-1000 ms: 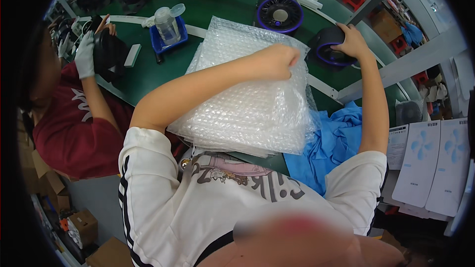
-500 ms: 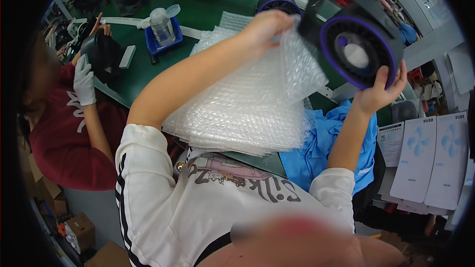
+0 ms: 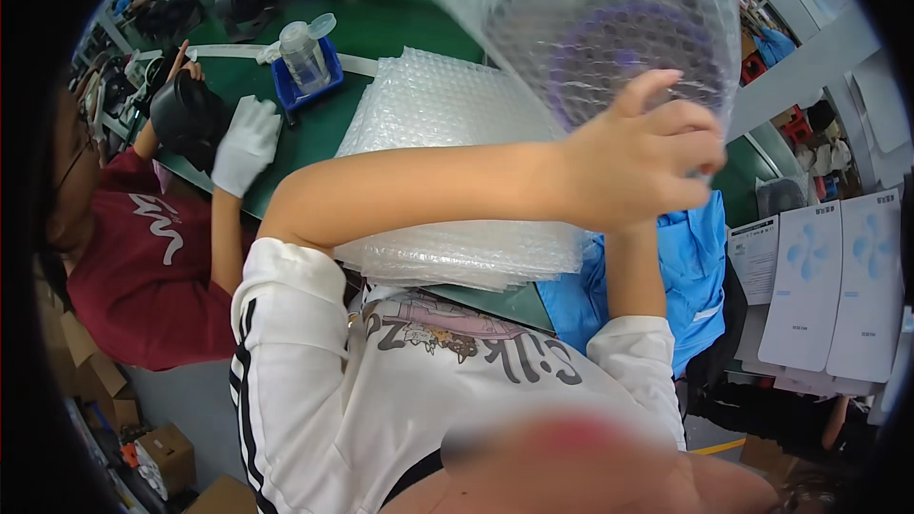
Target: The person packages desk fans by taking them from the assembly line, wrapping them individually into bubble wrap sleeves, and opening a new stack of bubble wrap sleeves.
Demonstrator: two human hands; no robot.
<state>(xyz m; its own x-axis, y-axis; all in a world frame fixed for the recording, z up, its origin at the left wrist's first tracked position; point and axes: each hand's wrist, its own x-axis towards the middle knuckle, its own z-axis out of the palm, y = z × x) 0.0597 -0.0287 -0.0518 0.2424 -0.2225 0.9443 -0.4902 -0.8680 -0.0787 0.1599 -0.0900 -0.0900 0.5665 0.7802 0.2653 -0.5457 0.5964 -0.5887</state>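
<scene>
A black fan (image 3: 624, 62) with a purple ring shows through a clear bubble-wrap bag (image 3: 514, 0) that covers it, raised at the upper right. My left hand (image 3: 652, 148) reaches across to the bag's lower end, its fingers bent against the plastic. Behind it, my right forearm (image 3: 635, 271) rises toward the same spot; the right hand itself is hidden by the left. Beneath my left arm lies a thick stack of flat bubble-wrap bags (image 3: 447, 105) on the green worktable (image 3: 381, 0).
A blue tray (image 3: 328, 76) holds a clear bottle (image 3: 303, 55) with its lid flipped up. At the left, a co-worker's white-gloved hand (image 3: 248, 143) is beside a black fan part (image 3: 186, 119). Blue cloth (image 3: 690, 266) and printed white sheets (image 3: 804, 286) are at the right.
The bubble-wrap bag, beside the fan before, now covers it. My left hand has come right and down, in front of my right hand. The co-worker's gloved hand has shifted right.
</scene>
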